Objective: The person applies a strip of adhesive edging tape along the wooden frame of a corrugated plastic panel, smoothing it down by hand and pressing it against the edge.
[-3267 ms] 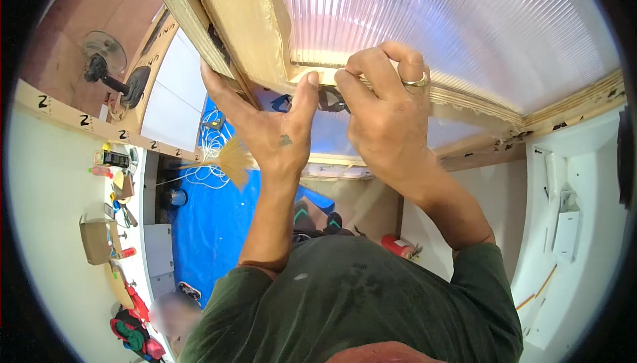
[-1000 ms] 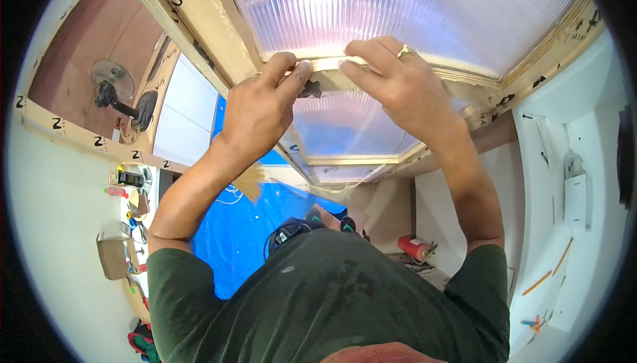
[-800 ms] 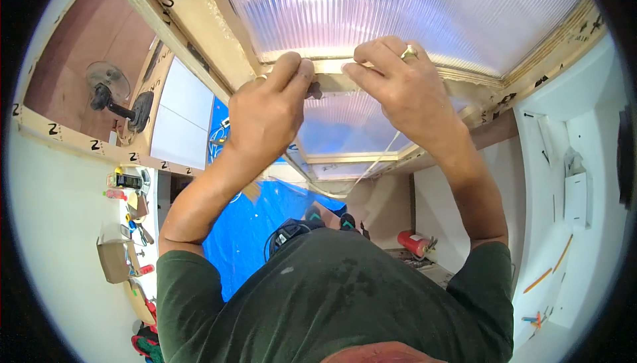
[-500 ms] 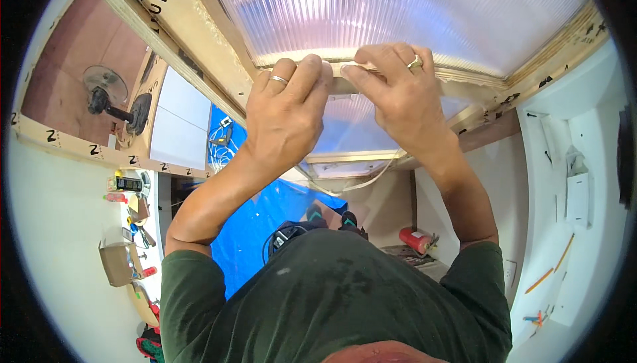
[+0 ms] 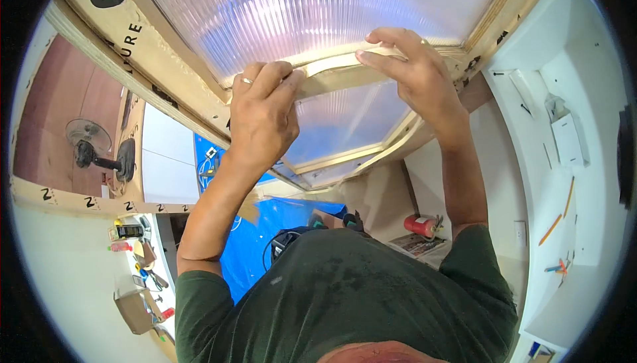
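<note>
A long, thin, pale edging strip [image 5: 332, 63] runs between my hands along the wooden crossbar [image 5: 338, 79] of a frame. It bows slightly upward there, and its loose tail curves down below my right hand. With fingers curled, my left hand [image 5: 264, 111] presses the strip's left part against the bar; its fingertips are partly hidden. My right hand [image 5: 424, 81] pinches the strip between thumb and fingers farther right. Above the bar is a ribbed translucent panel [image 5: 318, 11], and a second translucent panel [image 5: 345, 124] shows below it.
Blue sheeting [image 5: 265, 230] covers floor at my feet. A red fire extinguisher [image 5: 423, 225] lies to the right, near white shelving [image 5: 564, 184] holding pencils and small items. At left are a fan [image 5: 93, 144], a printed wooden beam [image 5: 133, 44] and a cluttered shelf with a cardboard box [image 5: 135, 310].
My right hand has moved right, away from my left hand, and a bowed stretch of strip now shows between them. The whole view has shifted, with the frame appearing farther left.
</note>
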`<state>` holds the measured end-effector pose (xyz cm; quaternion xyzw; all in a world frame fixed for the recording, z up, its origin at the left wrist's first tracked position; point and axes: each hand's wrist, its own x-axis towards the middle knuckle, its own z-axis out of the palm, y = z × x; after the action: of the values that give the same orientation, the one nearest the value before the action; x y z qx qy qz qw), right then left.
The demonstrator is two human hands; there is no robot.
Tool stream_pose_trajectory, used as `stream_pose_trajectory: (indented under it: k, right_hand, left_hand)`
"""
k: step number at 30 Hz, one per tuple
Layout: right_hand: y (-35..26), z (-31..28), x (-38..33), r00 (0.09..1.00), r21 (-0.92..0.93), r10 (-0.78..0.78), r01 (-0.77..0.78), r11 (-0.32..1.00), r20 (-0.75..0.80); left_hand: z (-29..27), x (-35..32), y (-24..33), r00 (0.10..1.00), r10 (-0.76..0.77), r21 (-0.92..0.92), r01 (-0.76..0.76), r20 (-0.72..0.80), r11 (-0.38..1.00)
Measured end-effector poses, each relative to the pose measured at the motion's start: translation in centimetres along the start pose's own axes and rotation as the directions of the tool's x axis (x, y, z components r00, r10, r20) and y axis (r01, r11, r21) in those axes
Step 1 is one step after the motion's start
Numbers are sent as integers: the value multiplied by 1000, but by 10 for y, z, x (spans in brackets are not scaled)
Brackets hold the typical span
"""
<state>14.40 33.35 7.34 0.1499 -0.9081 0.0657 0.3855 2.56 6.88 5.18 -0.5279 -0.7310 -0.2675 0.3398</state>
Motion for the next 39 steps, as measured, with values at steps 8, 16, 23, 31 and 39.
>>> stream_pose_trajectory:
  k: [8, 16, 23, 31, 39]
  right_hand:
    - [0, -1, -10, 1000, -14, 9, -9, 1000, 24]
    - [4, 8, -17, 992, -82, 42, -53, 995, -123]
    - [10, 7, -14, 998, -91, 11, -16, 996, -60]
    - [3, -2, -10, 999, -96, 21, -25, 995, -44]
    - [-13, 27, -15, 964, 27, 129, -126, 992, -233]
  left_hand:
    - [21, 6, 16, 999, -24, 100, 28, -47, 995]
    - [31, 9, 27, 996, -60, 93, 66, -70, 993]
    - [30, 12, 30, 999, -7, 148, 13, -41, 989]
    - [39, 22, 36, 999, -2, 62, 4, -41, 998]
    - [48, 30, 57, 990, -143, 115, 144, -21, 983]
